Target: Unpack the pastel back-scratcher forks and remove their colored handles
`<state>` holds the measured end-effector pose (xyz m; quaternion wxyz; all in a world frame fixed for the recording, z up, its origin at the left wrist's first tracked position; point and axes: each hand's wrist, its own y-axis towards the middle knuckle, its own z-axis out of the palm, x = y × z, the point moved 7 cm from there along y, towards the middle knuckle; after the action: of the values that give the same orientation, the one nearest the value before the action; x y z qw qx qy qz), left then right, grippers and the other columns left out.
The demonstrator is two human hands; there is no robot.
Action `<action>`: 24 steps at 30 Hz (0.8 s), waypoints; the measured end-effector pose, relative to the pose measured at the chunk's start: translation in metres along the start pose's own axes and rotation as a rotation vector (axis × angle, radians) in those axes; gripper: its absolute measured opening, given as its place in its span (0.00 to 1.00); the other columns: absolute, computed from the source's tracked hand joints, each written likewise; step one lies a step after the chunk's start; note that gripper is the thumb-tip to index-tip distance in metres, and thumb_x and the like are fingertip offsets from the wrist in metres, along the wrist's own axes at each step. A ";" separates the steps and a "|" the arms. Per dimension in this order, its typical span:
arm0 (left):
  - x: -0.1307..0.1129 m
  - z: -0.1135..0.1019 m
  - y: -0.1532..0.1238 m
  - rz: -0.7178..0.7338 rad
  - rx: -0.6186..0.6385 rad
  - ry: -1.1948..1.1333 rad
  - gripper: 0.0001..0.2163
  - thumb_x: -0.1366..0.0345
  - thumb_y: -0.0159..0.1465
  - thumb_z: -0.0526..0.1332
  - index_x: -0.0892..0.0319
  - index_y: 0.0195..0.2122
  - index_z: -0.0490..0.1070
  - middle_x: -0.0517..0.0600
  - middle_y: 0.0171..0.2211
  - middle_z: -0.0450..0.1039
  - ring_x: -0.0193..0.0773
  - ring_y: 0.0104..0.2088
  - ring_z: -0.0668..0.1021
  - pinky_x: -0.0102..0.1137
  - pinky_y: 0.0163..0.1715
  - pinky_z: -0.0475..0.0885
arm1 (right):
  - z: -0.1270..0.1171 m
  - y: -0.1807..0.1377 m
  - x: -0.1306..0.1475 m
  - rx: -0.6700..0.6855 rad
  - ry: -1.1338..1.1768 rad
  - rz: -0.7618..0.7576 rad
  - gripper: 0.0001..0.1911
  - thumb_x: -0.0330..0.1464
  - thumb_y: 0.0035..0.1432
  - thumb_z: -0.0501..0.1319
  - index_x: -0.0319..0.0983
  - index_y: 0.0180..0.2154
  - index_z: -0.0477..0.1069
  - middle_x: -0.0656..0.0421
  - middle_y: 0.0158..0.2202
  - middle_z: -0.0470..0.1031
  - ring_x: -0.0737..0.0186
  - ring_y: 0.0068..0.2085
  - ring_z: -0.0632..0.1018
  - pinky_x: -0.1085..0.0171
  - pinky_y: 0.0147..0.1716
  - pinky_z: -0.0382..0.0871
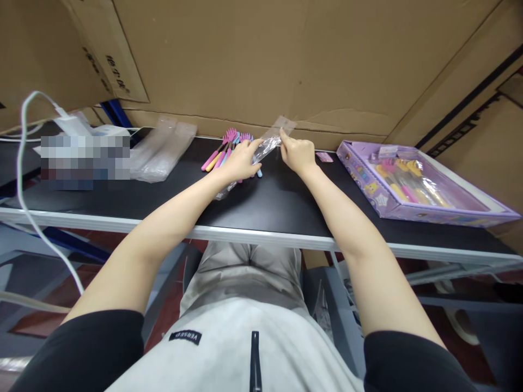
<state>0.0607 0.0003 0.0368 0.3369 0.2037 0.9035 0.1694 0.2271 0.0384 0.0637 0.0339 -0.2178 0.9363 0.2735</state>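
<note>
Clear plastic bag [269, 144], one in all, slants over the middle of the black table [281, 209], its lower end toward the person and its tabbed end farther off. The left hand [245, 158] has thumb and fingers apart with the bag between them; whether they grip, I cannot tell. The right hand [299, 155] is pinched on the bag near its tabbed end. One white cable [20, 158] loops over the table's front edge at far left. On the right, one open purple box [379, 209] takes up that end of the table, with at least three long-handled pieces inside under clear film. Left of the hands lie two piles of flat bags [161, 155], side by side; beyond them a blurred patch hides things. Right under the left hand, partly covered by it, is a bunch of coloured claw-headed sticks [220, 155], at least four, the rest uncountable. One small pink card [324, 157] lies between right hand and box. Farthest back stands a cardboard wall [245, 60].
</note>
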 end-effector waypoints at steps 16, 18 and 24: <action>0.063 -0.122 -0.012 -0.407 -0.327 0.383 0.43 0.34 0.67 0.51 0.58 0.75 0.63 0.63 0.70 0.66 0.70 0.75 0.55 0.67 0.63 0.50 | 0.041 -0.014 -0.005 0.401 0.039 0.191 0.32 0.29 0.74 0.49 0.29 0.75 0.63 0.45 0.80 0.53 0.39 0.70 0.73 0.45 0.67 0.72; 0.076 -0.139 -0.020 -0.507 -0.326 0.449 0.44 0.33 0.68 0.48 0.62 0.74 0.63 0.65 0.70 0.66 0.73 0.75 0.54 0.68 0.60 0.49 | 0.043 -0.014 -0.005 0.429 0.043 0.198 0.30 0.29 0.76 0.47 0.30 0.72 0.68 0.47 0.78 0.58 0.40 0.71 0.73 0.46 0.68 0.72; 0.092 -0.149 -0.032 -0.575 -0.144 0.536 0.37 0.35 0.66 0.61 0.58 0.65 0.70 0.64 0.61 0.74 0.73 0.69 0.64 0.71 0.63 0.56 | 0.048 -0.012 -0.008 0.450 0.052 0.205 0.29 0.29 0.77 0.46 0.30 0.69 0.73 0.48 0.76 0.63 0.41 0.71 0.72 0.47 0.69 0.70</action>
<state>-0.1114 -0.0081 0.0798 0.1361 -0.1331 0.9654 0.1780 0.2368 0.0573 0.0183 0.0292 -0.1155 0.9914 0.0546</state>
